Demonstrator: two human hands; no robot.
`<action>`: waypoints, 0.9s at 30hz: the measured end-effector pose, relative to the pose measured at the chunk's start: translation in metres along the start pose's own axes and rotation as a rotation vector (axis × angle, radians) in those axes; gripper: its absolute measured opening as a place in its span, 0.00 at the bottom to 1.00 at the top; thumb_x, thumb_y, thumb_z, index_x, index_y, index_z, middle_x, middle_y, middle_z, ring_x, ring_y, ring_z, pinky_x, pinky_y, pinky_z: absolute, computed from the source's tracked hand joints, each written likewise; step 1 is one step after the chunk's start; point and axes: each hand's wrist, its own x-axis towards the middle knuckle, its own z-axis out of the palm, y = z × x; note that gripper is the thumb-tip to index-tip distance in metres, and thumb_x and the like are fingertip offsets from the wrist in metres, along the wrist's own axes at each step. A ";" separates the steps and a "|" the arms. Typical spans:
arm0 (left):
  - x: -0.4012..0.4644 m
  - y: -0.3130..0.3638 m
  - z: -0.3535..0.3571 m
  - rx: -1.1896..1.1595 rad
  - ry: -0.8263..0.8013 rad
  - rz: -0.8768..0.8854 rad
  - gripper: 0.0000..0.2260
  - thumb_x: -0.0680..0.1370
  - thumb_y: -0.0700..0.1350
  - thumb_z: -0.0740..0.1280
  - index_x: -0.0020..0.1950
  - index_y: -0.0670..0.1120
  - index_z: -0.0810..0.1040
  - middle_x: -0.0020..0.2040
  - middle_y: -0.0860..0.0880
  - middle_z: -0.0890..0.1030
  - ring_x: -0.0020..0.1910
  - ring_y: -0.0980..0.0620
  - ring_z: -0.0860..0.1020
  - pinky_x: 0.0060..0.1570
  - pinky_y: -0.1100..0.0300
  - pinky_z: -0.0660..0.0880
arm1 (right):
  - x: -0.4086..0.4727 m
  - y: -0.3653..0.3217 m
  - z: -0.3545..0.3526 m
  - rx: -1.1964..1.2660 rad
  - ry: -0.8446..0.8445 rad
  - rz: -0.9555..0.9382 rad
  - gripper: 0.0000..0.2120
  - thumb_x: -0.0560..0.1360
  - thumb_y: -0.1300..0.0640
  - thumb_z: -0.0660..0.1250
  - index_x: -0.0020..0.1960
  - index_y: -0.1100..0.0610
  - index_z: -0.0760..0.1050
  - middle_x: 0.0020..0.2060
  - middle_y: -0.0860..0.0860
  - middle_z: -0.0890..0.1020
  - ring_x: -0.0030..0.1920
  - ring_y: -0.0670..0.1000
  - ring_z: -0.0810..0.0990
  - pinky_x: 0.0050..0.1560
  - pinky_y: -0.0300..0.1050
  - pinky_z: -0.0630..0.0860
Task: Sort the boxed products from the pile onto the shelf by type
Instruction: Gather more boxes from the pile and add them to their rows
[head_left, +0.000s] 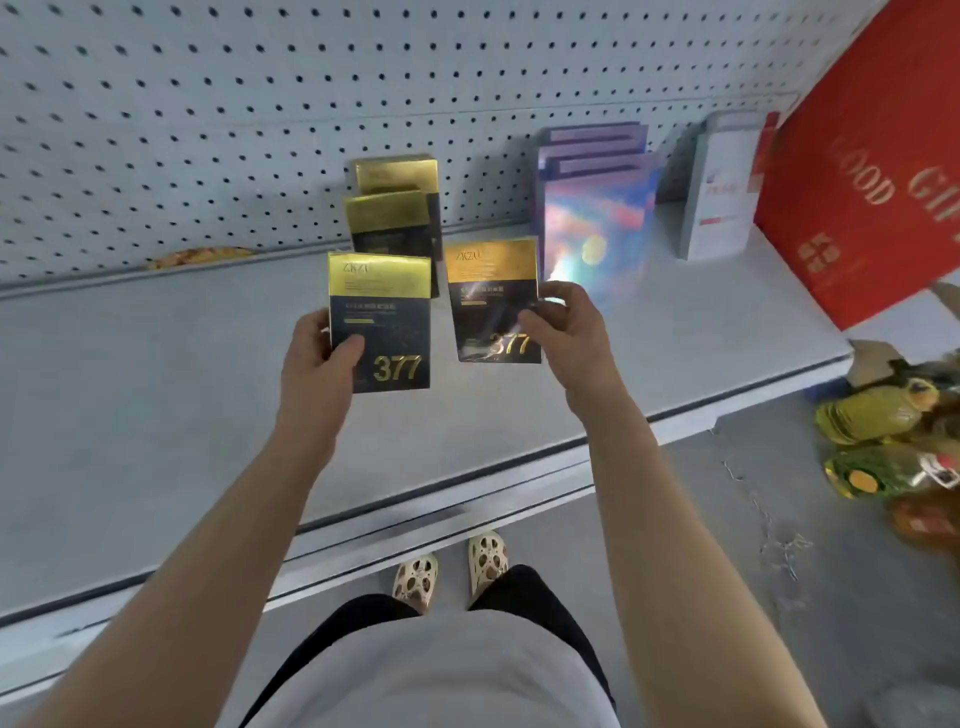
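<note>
My left hand (322, 353) grips a black-and-gold "377" box (382, 322) by its left edge, thumb on the front. My right hand (563, 322) pinches a second, matching "377" box (493, 301) by its right edge. Both boxes hang upright above the grey shelf (156, 389). Behind them two more black-and-gold boxes (392, 213) stand in a row against the pegboard. To their right stand several iridescent purple boxes (597, 208), then white boxes (722, 192).
A large red gift box (878, 182) leans at the shelf's right end. Bottles and packaged goods (888, 447) lie on the floor to the right. An orange scrap (200, 255) sits at the back left of the shelf. My feet (452, 566) stand under the shelf's front edge.
</note>
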 end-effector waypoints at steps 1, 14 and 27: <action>0.001 -0.001 -0.003 -0.013 0.041 -0.009 0.13 0.81 0.38 0.61 0.65 0.49 0.71 0.56 0.50 0.80 0.56 0.49 0.80 0.58 0.49 0.77 | 0.015 0.000 0.006 -0.031 -0.059 -0.005 0.13 0.75 0.61 0.70 0.58 0.54 0.72 0.46 0.51 0.85 0.47 0.52 0.83 0.45 0.43 0.78; -0.004 -0.010 0.018 -0.063 0.304 -0.025 0.12 0.81 0.36 0.62 0.61 0.50 0.72 0.52 0.49 0.82 0.53 0.46 0.82 0.54 0.48 0.79 | 0.119 -0.004 0.056 -0.476 -0.336 -0.217 0.25 0.76 0.59 0.72 0.69 0.51 0.65 0.43 0.42 0.79 0.43 0.44 0.81 0.40 0.36 0.76; 0.001 -0.008 0.033 -0.025 0.257 -0.006 0.12 0.81 0.39 0.62 0.63 0.50 0.70 0.52 0.50 0.82 0.51 0.49 0.82 0.53 0.52 0.78 | 0.108 -0.029 0.049 -0.489 -0.174 -0.521 0.14 0.78 0.54 0.68 0.62 0.53 0.72 0.50 0.48 0.79 0.48 0.46 0.78 0.50 0.42 0.78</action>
